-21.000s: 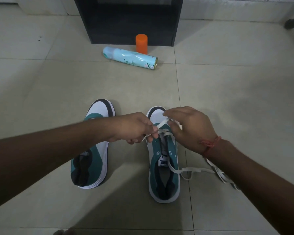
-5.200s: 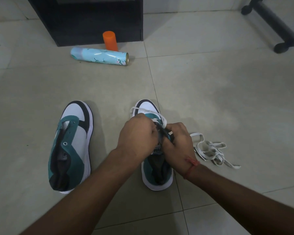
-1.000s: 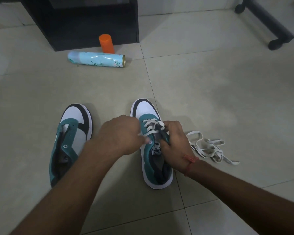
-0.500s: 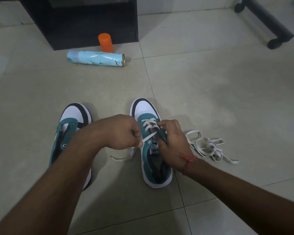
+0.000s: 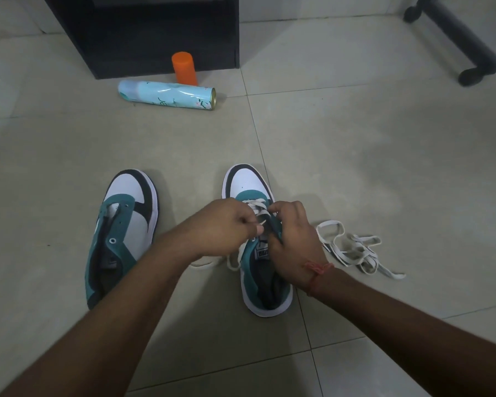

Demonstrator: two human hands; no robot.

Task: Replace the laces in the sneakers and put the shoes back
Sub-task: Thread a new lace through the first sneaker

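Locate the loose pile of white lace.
The loose lace pile lies on the floor tiles, right of the sneaker being laced, beside the right hand.

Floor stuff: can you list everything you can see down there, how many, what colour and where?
Teal, white and black sneaker with a white lace partly threaded: 1, on the floor, middle, under both hands.
Matching teal, white and black sneaker with no lace: 1, to its left.
Loose white flat lace: 1 tangled pile, on the floor right of the laced sneaker.
Light blue spray can: 1, lying on its side, far left of centre.
Orange cylinder cap: 1, upright behind the can.
Black cabinet: 1, top, behind the cap.
Black furniture leg: 1, top right.
Pale tiled floor: under everything.
Red thread wristband: 1, on the right wrist.
Left hand: pinches the lace.
Right hand: grips the sneaker's eyelet edge.
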